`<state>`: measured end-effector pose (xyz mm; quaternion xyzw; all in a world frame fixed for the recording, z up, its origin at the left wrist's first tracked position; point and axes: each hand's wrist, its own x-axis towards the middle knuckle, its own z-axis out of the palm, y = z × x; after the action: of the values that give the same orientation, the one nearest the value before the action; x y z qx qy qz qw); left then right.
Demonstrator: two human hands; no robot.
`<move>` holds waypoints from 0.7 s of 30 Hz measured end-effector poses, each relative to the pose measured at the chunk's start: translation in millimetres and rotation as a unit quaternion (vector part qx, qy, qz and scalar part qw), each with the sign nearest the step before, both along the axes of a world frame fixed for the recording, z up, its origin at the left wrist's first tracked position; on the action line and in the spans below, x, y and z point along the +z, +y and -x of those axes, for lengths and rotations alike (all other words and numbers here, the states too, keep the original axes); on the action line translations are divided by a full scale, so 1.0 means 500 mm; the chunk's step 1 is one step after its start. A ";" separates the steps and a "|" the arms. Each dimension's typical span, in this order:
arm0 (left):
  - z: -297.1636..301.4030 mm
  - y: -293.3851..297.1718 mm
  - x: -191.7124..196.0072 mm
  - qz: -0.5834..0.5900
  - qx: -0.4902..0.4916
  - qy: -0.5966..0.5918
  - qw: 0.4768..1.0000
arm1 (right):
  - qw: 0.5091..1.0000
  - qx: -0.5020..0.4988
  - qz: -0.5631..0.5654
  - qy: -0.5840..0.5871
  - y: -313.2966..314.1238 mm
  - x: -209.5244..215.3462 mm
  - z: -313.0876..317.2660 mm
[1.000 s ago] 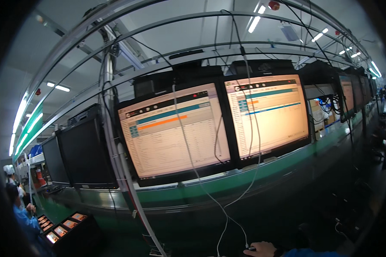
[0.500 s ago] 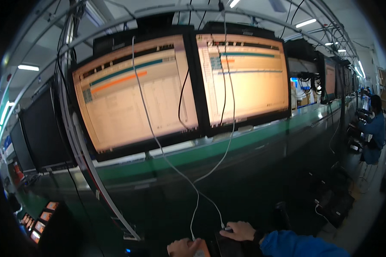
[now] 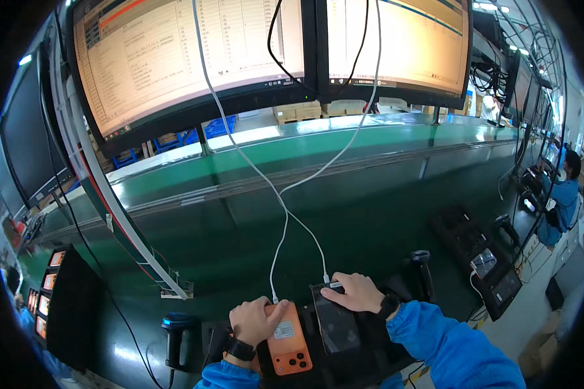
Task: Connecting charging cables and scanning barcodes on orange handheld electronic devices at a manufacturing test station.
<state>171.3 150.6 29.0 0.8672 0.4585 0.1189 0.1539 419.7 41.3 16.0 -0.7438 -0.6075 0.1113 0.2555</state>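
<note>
Against left fingers (image 3: 276,316), orange phone (image 3: 292,345), under right fingers (image 3: 335,297), dark phone (image 3: 339,329)

Two lit monitors (image 3: 169,71) stand right of a dark screen (image 3: 31,129).

Smooth orange phone (image 3: 291,343), glossy worktop (image 3: 240,240)

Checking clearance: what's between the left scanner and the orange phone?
Head view: left hand, black wristband and blue sleeve between scanner and orange phone; darker parts too dim to tell.
</note>
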 end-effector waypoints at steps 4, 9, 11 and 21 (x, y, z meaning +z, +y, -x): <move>0.001 0.002 -0.012 -0.005 -0.004 -0.031 0.999 | 1.000 0.014 0.022 0.000 0.004 -0.006 -0.007; -0.017 0.007 -0.002 -0.027 -0.014 -0.038 0.999 | 1.000 -0.003 -0.010 0.002 -0.002 0.008 -0.014; -0.012 0.001 -0.009 -0.027 -0.016 -0.024 0.999 | 1.000 0.003 -0.004 0.023 -0.009 0.003 -0.016; -0.001 0.008 -0.067 -0.068 0.012 -0.034 0.997 | 0.999 0.019 0.018 0.023 -0.006 -0.018 -0.007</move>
<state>171.9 154.4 -4.5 0.8656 0.4539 0.1814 0.1085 423.4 38.1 7.0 -0.7342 -0.6132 0.1440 0.2535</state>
